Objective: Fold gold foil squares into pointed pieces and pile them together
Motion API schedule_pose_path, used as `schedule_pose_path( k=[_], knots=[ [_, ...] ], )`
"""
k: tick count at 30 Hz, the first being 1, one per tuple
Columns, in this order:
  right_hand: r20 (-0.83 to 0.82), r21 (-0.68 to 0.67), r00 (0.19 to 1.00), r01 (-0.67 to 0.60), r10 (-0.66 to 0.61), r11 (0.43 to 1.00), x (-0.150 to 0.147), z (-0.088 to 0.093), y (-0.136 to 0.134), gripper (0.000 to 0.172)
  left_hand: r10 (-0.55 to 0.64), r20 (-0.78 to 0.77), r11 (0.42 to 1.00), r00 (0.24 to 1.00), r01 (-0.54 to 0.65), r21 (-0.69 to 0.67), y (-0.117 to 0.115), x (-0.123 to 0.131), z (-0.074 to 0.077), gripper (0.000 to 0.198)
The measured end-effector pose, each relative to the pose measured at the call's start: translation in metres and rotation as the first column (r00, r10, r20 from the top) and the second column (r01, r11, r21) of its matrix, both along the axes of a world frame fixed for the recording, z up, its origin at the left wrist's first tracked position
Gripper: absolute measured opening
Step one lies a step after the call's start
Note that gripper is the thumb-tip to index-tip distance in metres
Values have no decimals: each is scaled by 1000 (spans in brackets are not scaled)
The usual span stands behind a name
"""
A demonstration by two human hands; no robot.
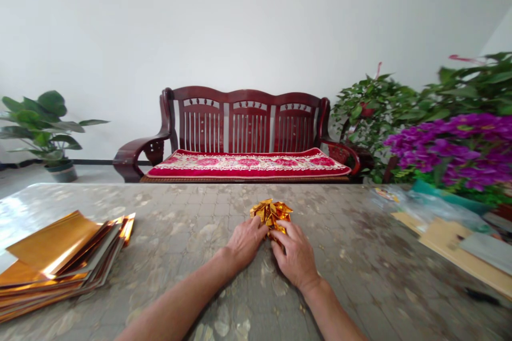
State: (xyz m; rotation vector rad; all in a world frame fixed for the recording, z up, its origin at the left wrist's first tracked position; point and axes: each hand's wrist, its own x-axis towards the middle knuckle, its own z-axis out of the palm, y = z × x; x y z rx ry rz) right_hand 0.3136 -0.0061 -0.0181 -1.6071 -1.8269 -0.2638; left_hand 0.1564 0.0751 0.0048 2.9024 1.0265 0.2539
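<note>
A many-pointed shape of folded gold foil paper [272,210] sits on the table in front of me, rather like a flower. My left hand [247,240] grips its near left side, fingers closed on the foil. On the near right side, my right hand [295,253] has its thumb and fingers curled round the foil's edge. The fingers hide part of the folded paper's near side. To the left lies a loose stack of gold foil sheets [60,248], some showing a grey underside.
The table [192,277] has a patterned grey-brown cover. At right are tan cardboard pieces [444,240], clear plastic [432,208], a dark object [482,295] and purple flowers [460,149]. Behind stand a wooden bench [248,122] and a potted plant [48,128].
</note>
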Motion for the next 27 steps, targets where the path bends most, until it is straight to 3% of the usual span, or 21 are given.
schedule_pose_path(
  k=[12,15,18,20,27],
  knots=[
    [-8,10,1000,-5,5,1000,0,-2,3,28,8,-5,1000,1000,-8,-25,4,-6,0,26],
    [-9,14,1000,-1,1,1000,0,-2,2,28,71,99,997,993,-72,1,5,-8,-3,25],
    [-8,15,1000,1,-1,1000,-1,-1,2,28,206,280,977,938,-211,-13,10,-8,-6,20],
    [-6,11,1000,3,-3,1000,-1,-1,2,28,251,321,967,913,-252,-40,13,-8,-7,18],
    [-5,29,1000,4,-4,1000,-1,-1,1,31,171,96,984,981,-175,43,13,0,-6,27]
  ],
)
